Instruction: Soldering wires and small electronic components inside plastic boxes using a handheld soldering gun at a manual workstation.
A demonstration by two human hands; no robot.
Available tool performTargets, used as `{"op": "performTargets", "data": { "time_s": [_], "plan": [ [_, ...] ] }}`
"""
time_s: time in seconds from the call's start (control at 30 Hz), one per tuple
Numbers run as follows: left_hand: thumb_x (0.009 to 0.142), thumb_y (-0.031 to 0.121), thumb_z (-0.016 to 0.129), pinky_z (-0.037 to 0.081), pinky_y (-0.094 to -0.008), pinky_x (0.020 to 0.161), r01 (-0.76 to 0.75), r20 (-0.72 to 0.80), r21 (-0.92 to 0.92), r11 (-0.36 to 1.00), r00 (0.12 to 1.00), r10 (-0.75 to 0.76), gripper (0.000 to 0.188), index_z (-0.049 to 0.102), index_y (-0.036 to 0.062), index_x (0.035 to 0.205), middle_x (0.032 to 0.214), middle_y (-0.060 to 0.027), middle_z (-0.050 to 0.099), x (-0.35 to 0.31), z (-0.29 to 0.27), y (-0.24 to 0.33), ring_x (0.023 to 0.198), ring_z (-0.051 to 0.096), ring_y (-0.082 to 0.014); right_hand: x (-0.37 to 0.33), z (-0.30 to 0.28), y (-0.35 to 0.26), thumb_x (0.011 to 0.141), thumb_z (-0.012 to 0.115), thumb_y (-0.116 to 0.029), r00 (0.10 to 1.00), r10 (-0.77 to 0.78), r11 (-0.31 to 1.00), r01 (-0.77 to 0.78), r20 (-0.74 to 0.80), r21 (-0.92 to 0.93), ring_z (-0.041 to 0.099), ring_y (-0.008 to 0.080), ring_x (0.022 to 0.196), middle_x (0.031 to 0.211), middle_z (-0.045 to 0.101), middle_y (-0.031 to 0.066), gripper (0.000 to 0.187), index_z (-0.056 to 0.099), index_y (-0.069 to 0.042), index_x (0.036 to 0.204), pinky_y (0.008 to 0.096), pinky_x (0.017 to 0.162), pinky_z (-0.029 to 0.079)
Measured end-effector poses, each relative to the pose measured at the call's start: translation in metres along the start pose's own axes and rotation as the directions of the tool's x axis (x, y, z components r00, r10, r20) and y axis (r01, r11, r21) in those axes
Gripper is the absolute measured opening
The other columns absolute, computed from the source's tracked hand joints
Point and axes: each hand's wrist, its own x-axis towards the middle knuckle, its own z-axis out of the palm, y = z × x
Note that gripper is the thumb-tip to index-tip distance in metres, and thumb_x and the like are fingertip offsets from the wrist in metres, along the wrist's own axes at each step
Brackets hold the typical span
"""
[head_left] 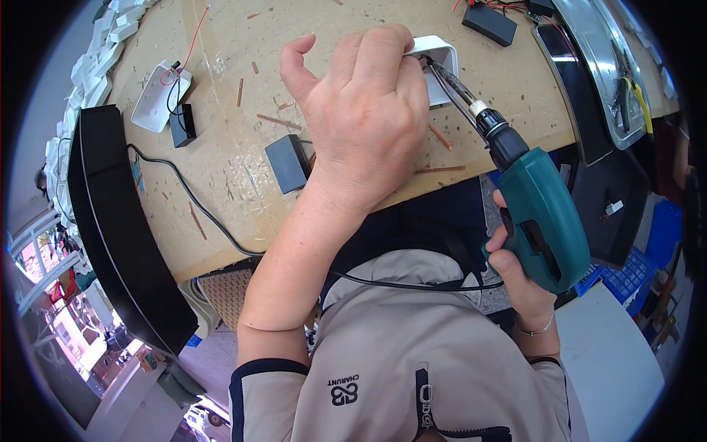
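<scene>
My right hand (519, 272) is wrapped round the handle of a teal, pistol-shaped soldering gun (549, 214). Its thin metal tip reaches up and left into a white plastic housing (444, 53). My left hand (361, 103) is closed at the housing's left side, back of the hand up and little finger stuck out; its fingertips are partly hidden, as is what lies at the soldering tip. Just left of my left wrist, a small black box (286, 163) with wires rests on the table.
A second white housing (151, 103) lies at left with a black box (182, 125) and red wire. A black cable (184, 184) runs over the table's near edge. Thin brown strips are scattered about. At right are a dark flat panel (560, 81) and a metal tray (600, 44) with pliers.
</scene>
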Motion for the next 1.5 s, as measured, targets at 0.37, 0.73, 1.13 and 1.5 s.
{"op": "performTargets", "data": {
  "time_s": [0.37, 0.73, 1.13, 1.5],
  "plan": [
    [0.069, 0.009, 0.063, 0.027, -0.0425, 0.087, -0.034, -0.015, 0.043, 0.999, 0.999, 0.035, 0.004, 0.061, 0.0084, 0.072, 0.087, 0.0024, 0.054, -0.002, 0.001, -0.002, 0.076, 0.053, -0.0132, -0.02, -0.006, 0.003, 0.075, 0.071, -0.027, 0.998, 0.059, 0.996, -0.061, 0.038, 0.066, 0.056, 0.0107, 0.072, 0.116, 0.053, 0.0169, 0.062, 0.043, 0.004, 0.121, 0.023, 0.063, 0.046],
    [0.07, 0.009, 0.064, 0.027, -0.0419, 0.087, -0.02, 0.002, 0.069, 0.997, 1.0, 0.02, 0.004, 0.063, 0.0084, 0.073, 0.088, 0.003, 0.054, -0.001, -0.002, 0.0, 0.077, 0.053, -0.013, -0.024, -0.003, -0.001, 0.074, 0.071, -0.034, 0.996, 0.018, 0.994, -0.008, -0.089, 0.109, 0.057, 0.0104, 0.069, 0.105, 0.058, 0.0151, 0.062, 0.047, 0.005, 0.116, 0.0219, 0.06, 0.046],
    [0.07, 0.009, 0.064, 0.026, -0.0418, 0.087, -0.024, -0.004, 0.064, 0.998, 1.0, 0.024, 0.005, 0.062, 0.0087, 0.074, 0.088, 0.003, 0.053, -0.001, 0.0, 0.0, 0.078, 0.052, -0.0129, -0.012, -0.003, 0.011, 0.075, 0.07, -0.016, 0.997, 0.07, 0.989, -0.075, 0.038, 0.131, 0.055, 0.0105, 0.07, 0.11, 0.055, 0.0168, 0.057, 0.042, 0.004, 0.122, 0.0219, 0.059, 0.046],
    [0.069, 0.008, 0.064, 0.026, -0.0429, 0.087, -0.025, -0.02, 0.057, 0.998, 0.999, 0.026, 0.005, 0.061, 0.0089, 0.074, 0.088, 0.0029, 0.052, -0.002, 0.0, 0.0, 0.077, 0.052, -0.0132, -0.002, -0.005, 0.012, 0.075, 0.069, -0.012, 0.998, -0.034, 0.999, 0.032, 0.061, 0.027, 0.054, 0.01, 0.07, 0.106, 0.056, 0.0152, 0.054, 0.044, 0.003, 0.12, 0.0214, 0.059, 0.046]
  ]
}}
